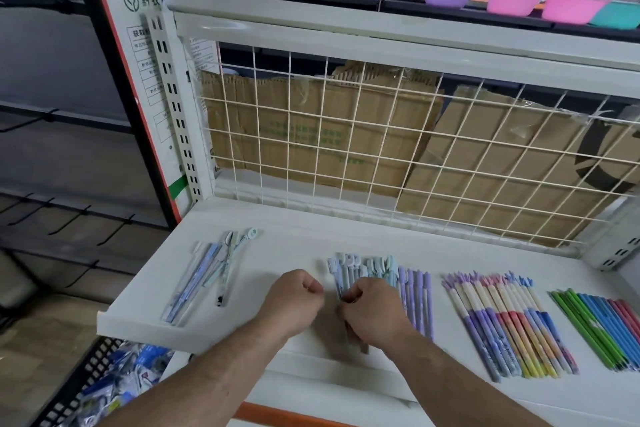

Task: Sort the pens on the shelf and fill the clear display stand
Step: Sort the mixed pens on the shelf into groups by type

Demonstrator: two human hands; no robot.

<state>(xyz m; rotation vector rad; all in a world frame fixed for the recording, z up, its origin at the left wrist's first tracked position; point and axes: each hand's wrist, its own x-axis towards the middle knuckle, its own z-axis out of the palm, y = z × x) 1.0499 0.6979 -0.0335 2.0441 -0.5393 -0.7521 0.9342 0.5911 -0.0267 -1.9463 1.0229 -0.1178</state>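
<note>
Groups of pens lie side by side on the white shelf (298, 246). A few pale blue pens (207, 274) lie at the left. In the middle is a row of light blue and teal pens (363, 269) beside purple pens (417, 298). My right hand (372, 314) lies over the middle row, fingers curled on some of its pens. My left hand (294, 298) is a closed fist just left of them and holds nothing visible. To the right lie pastel gradient pens (509, 322) and green, blue and pink pens (602, 329). No clear display stand is in view.
A white wire grid (381, 149) with cardboard behind it backs the shelf. Purple, pink and teal plastic basins (512, 0) stand on the shelf above. A black basket (104, 388) of packaged goods sits below the shelf's left front corner.
</note>
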